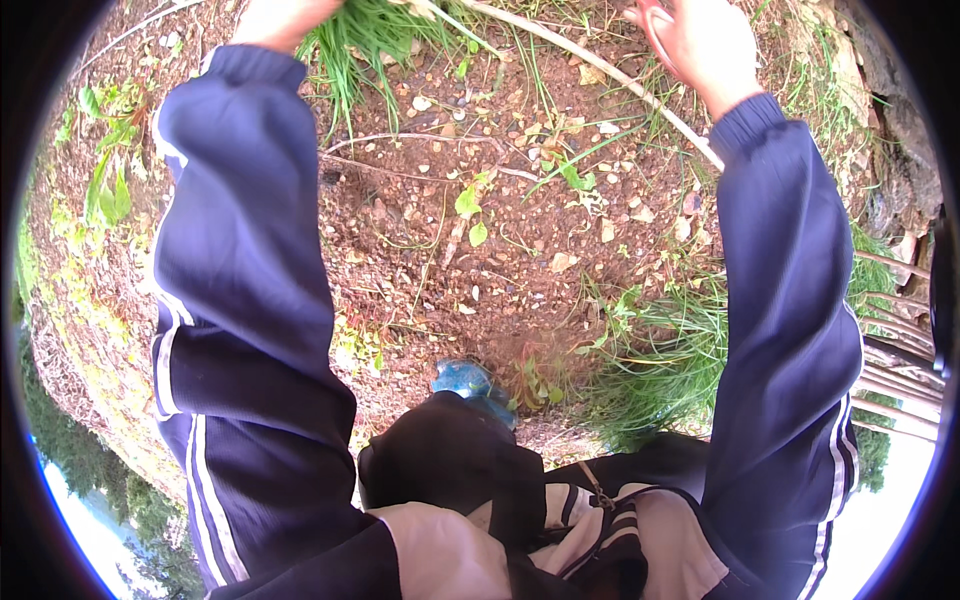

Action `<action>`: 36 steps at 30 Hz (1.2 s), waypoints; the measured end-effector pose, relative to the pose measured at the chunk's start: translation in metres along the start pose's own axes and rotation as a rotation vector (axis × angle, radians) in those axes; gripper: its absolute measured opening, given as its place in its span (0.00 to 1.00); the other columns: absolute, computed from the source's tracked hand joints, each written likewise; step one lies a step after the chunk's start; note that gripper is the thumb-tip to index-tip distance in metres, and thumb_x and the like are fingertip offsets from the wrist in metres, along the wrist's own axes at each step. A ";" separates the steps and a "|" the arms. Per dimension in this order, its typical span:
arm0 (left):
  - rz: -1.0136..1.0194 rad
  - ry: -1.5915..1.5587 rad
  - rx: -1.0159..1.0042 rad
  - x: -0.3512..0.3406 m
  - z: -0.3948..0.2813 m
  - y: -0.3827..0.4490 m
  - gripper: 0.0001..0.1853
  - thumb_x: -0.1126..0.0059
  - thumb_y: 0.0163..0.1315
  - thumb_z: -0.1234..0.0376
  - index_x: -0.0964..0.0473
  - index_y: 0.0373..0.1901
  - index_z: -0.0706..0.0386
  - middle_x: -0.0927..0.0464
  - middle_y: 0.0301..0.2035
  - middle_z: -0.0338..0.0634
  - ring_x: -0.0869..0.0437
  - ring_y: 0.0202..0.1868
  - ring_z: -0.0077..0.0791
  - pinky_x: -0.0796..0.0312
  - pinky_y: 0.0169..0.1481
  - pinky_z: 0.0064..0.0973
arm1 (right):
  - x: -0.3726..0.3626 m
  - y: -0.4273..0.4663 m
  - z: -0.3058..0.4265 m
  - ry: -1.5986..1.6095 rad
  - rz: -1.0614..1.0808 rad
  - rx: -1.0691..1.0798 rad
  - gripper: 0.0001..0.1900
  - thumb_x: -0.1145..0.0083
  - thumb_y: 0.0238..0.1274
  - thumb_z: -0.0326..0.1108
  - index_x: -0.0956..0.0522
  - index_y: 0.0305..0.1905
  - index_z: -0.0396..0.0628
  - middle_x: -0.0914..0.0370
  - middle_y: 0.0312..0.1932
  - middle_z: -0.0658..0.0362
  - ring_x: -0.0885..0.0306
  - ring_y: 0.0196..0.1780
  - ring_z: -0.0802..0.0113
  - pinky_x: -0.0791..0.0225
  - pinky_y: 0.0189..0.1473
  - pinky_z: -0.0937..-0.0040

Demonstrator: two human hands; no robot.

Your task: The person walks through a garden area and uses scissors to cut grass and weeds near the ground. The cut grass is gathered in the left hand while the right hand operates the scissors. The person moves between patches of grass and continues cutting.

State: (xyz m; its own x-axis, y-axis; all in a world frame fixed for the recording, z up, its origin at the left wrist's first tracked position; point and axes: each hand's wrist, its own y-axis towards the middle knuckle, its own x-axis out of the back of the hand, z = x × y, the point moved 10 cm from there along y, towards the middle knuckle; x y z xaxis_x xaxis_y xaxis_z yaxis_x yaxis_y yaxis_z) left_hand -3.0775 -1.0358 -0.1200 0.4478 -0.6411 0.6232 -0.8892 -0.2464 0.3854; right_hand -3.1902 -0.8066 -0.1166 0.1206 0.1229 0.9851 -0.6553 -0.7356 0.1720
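Note:
My left hand (283, 21) reaches to the top edge of the view, where its fingers are cut off. It is beside a tuft of long green grass (360, 56), and whether it grips the blades cannot be seen. At the upper right my right hand (712, 46) is overexposed and partly out of frame. A reddish curved shape (658, 34) shows along its inner side; I cannot tell whether this is a tool handle or part of the hand. A long pale dry stalk (592, 60) runs across the soil between both hands and passes behind my right sleeve.
Brown stony soil (450, 277) with small weeds (469, 206) lies below. Another grass clump (660, 367) grows near my right forearm. Blue plastic-like material (469, 379) shows beside my dark-clad knee (450, 450). Rocks (900, 150) and several thin sticks (900, 375) stand at the right.

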 end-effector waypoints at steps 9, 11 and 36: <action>0.091 -0.063 -0.130 -0.037 -0.055 0.034 0.49 0.33 0.47 0.77 0.50 0.71 0.56 0.32 0.59 0.55 0.29 0.61 0.40 0.35 0.63 0.29 | -0.006 -0.024 -0.052 -0.026 0.009 -0.032 0.20 0.41 0.59 0.50 0.22 0.51 0.51 0.18 0.33 0.50 0.18 0.38 0.53 0.25 0.41 0.61; 0.117 0.129 -0.225 -0.067 -0.038 0.054 0.51 0.36 0.46 0.76 0.54 0.73 0.57 0.38 0.63 0.63 0.34 0.65 0.49 0.38 0.67 0.30 | -0.004 -0.025 -0.048 -0.042 0.008 -0.008 0.21 0.40 0.59 0.50 0.22 0.51 0.50 0.18 0.34 0.50 0.18 0.38 0.53 0.25 0.41 0.61; -0.255 -0.367 0.299 -0.032 0.062 0.021 0.15 0.40 0.46 0.76 0.22 0.39 0.66 0.18 0.32 0.48 0.16 0.35 0.39 0.26 0.43 0.30 | -0.030 0.068 0.016 -0.087 0.108 -0.149 0.10 0.46 0.53 0.38 0.21 0.29 0.41 0.20 0.28 0.45 0.20 0.36 0.46 0.27 0.40 0.54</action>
State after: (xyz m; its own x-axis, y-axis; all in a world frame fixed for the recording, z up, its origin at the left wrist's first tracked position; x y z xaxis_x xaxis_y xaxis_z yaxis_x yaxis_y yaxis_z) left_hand -3.1166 -1.0658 -0.1741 0.6389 -0.7323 0.2359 -0.7681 -0.5896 0.2499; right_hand -3.2261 -0.8711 -0.1345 0.1037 -0.0139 0.9945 -0.7703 -0.6337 0.0714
